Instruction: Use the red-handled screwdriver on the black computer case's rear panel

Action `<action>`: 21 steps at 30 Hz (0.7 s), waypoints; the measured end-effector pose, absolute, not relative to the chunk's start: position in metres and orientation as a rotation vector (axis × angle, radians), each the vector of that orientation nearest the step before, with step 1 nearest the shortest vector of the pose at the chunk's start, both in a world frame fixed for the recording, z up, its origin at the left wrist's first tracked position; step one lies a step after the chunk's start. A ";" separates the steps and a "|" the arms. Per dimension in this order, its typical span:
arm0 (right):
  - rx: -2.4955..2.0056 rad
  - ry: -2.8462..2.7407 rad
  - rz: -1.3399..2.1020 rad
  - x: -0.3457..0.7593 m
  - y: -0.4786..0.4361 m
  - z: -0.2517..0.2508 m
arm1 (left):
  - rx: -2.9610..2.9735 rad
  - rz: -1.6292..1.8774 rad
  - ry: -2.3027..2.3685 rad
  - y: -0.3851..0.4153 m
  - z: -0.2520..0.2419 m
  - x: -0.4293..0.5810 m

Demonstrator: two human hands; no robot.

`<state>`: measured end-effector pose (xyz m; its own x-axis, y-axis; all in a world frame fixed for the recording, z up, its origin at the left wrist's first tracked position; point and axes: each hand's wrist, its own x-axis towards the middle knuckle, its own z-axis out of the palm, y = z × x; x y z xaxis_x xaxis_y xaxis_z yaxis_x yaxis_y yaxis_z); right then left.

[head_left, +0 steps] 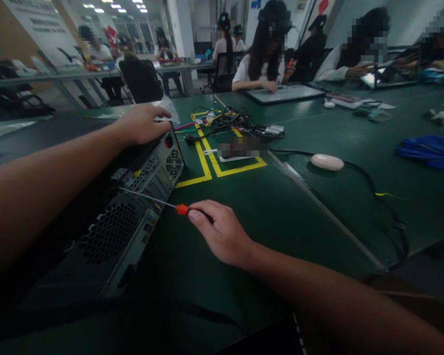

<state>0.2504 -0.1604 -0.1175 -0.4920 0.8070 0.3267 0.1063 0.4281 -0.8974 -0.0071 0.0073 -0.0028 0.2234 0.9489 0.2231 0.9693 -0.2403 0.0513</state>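
A dark computer case (144, 170) lies on the left of the table with its rear panel facing me. My left hand (144, 123) rests on its upper edge near the far corner, thumb and fingers apart. Closed round the handle of a screwdriver (182, 209) is my right hand (222, 231). The screwdriver has an orange collar and a long thin shaft, which reaches left to the rear panel by the slot covers. Whether its tip touches a screw I cannot tell. A honeycomb vent (113, 227) and a round fan grille (173, 162) show on the panel.
Beyond the case lies a tangle of cables (233, 118) by yellow tape marks (207, 172). A pale oval object (327, 162) sits on a black cable to the right. A blue bundle (429, 152) lies farther right. Several people work at tables opposite.
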 end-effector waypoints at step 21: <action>-0.795 -1.846 1.174 0.251 -0.163 -0.116 | -2.338 -0.222 -2.047 0.007 0.003 -0.002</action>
